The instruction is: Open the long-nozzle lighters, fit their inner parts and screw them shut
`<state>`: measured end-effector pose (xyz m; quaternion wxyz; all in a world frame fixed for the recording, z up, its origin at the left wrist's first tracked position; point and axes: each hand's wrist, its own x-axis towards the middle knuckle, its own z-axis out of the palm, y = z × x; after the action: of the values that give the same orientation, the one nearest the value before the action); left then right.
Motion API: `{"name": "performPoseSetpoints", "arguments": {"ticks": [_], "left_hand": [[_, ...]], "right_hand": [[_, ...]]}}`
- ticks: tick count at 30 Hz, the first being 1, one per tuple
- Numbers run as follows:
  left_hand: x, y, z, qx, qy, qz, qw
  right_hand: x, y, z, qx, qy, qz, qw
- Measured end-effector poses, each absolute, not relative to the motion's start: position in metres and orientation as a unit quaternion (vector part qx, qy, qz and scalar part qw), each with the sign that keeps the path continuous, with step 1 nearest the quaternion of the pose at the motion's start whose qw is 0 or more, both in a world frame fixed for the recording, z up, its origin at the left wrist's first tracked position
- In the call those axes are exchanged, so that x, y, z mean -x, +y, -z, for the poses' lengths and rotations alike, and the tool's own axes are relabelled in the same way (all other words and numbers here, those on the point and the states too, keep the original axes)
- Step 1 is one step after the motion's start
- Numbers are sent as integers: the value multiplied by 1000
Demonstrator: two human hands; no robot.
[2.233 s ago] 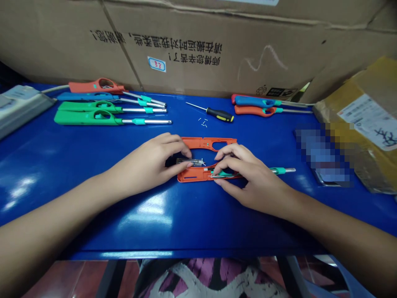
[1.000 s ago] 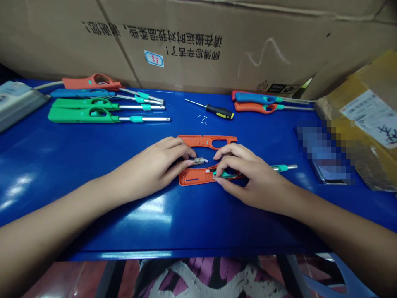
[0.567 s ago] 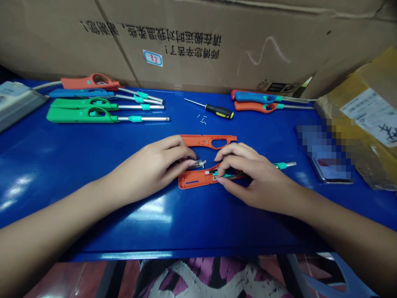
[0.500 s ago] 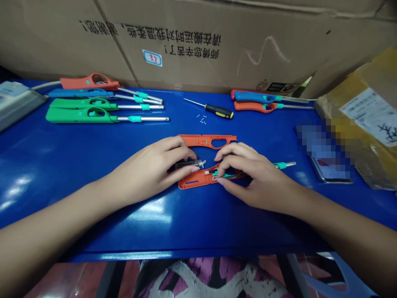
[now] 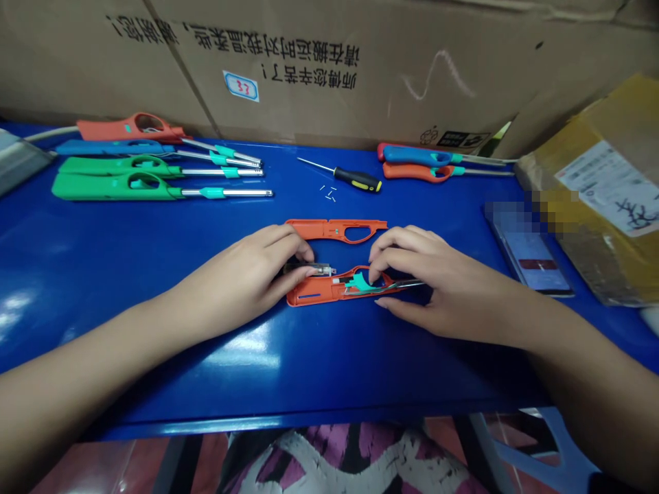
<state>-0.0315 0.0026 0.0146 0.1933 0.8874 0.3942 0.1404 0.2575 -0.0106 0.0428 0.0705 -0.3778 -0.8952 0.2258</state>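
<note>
My left hand (image 5: 275, 264) pinches a clear fuel tank (image 5: 322, 269) with a small valve at its right end, just above the lower half of an orange lighter casing (image 5: 316, 293). That casing half lies open side up, with a teal trigger (image 5: 362, 281), thin wires and a metal tube in it. My right hand (image 5: 412, 274) is over the casing's right end, fingers curved and apart, holding nothing I can see. Behind both hands lies the other orange casing half (image 5: 329, 230), partly covered by my left fingers.
Several long-nosed lighters (image 5: 118, 185) lie at the left, and more lighters (image 5: 419, 171) at the back right. A screwdriver (image 5: 357, 180) and several tiny screws (image 5: 328, 192) lie between. A phone (image 5: 535, 264) and a taped parcel (image 5: 597, 206) sit right; a large carton (image 5: 309, 123) stands behind.
My right fingers have let go of the parts near the trigger and moved right, uncovering the trigger and wires. My left hand still holds the tank. The whole view has shifted slightly.
</note>
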Motion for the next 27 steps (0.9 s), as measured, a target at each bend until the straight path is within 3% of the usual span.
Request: {"name": "performPoseSetpoints", "arguments": {"ticks": [9, 18, 27], "left_hand": [[30, 1, -17, -893, 389, -141, 178], [31, 0, -16, -894, 393, -135, 166], [29, -1, -17, -902, 379, -137, 152]], "right_hand": [[-272, -2, -46, 382, -890, -241, 59], [-261, 3, -44, 445, -818, -358, 75], [-247, 0, -31, 475, -810, -324, 113]]}}
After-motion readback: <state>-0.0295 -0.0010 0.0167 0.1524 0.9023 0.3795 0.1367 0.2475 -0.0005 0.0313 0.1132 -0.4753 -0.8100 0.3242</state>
